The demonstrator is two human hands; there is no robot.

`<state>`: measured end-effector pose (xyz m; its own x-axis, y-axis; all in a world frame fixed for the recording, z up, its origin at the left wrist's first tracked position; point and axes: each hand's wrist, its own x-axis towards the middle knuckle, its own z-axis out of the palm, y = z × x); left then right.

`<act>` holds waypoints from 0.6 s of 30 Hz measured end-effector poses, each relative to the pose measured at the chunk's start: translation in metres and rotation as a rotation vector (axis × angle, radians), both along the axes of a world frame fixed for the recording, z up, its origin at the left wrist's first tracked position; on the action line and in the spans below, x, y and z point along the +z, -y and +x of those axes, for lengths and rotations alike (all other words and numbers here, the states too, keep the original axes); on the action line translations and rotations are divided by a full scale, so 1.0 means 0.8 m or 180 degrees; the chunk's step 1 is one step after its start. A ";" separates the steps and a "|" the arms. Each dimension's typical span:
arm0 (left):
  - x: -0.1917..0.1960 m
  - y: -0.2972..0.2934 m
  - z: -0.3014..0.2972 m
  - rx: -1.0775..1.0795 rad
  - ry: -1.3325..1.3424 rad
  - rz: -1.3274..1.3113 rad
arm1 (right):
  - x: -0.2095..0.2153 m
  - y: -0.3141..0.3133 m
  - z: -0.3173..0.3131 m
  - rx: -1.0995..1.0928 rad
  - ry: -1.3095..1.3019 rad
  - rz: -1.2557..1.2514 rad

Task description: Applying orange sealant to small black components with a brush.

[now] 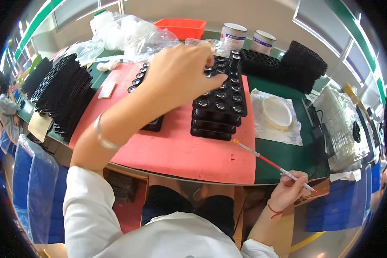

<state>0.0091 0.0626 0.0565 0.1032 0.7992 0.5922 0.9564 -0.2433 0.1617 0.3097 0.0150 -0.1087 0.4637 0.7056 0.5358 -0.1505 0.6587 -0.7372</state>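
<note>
gripping stick (pixel 268 161) — r hand (pixel 289 190), l hand (pixel 178 69) over blk trays (pixel 215 131) — grip unclear, blue-banded tin labels (pixel 233 37)

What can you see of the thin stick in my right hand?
The stick is long, slim and straight, with a yellow-orange tip, a greyish section behind it, then a red stretch, a whitish stretch and a red butt end. Its material is unclear. It lies aslant, tip pointing forward and left over the pink mat; whether the tip touches the mat I can't tell. Your right hand grips it near the butt, which sticks out beyond the fingers.
</note>
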 end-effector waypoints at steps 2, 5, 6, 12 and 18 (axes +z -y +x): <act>0.003 -0.044 0.006 0.0115 -0.0268 0.0074 | 0.004 0.002 -0.004 0.0081 0.0013 0.0020; -0.004 -0.099 0.016 0.0136 -0.0260 -0.0433 | -0.004 -0.001 -0.001 0.0268 0.0031 0.0175; -0.007 -0.112 0.018 0.0113 -0.0233 -0.0441 | -0.003 0.000 0.000 0.0292 0.0098 0.0123; -0.020 -0.136 0.021 0.0117 -0.0024 -0.0432 | 0.001 0.005 -0.002 0.0394 0.0179 0.0031; -0.003 -0.053 0.054 -0.1174 0.0212 0.0755 | -0.004 0.001 0.006 0.0500 0.0019 0.0149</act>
<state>0.0524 0.1051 0.0538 0.3113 0.5573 0.7698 0.7880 -0.6041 0.1187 0.3147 0.0140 -0.1122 0.3464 0.7434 0.5722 -0.2499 0.6610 -0.7076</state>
